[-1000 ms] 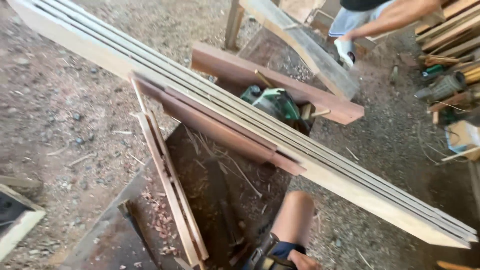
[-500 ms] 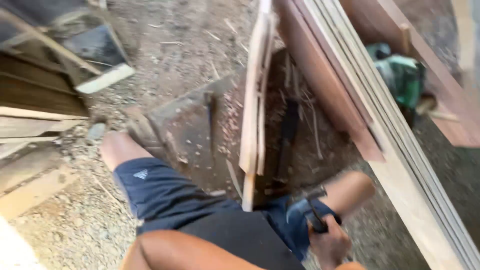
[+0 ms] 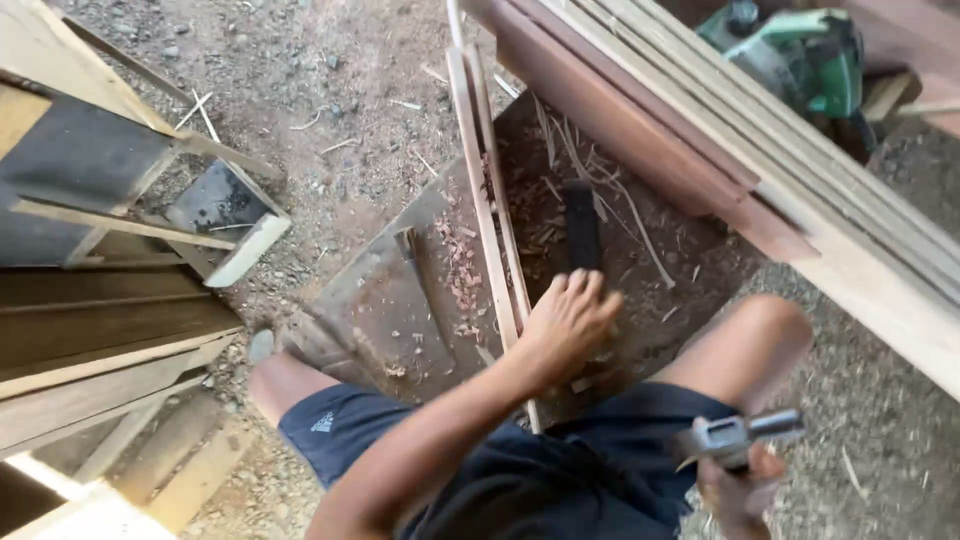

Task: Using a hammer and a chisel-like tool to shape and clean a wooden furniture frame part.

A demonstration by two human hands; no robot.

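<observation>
A dark flat tool lies among wood shavings on the floor board; the left hand reaches over it, grip open. The right hand is closed around a metal hammer beside stacked planks.

Rough woodworking yard – stacked planks, shavings, green power saw on dirt
</observation>
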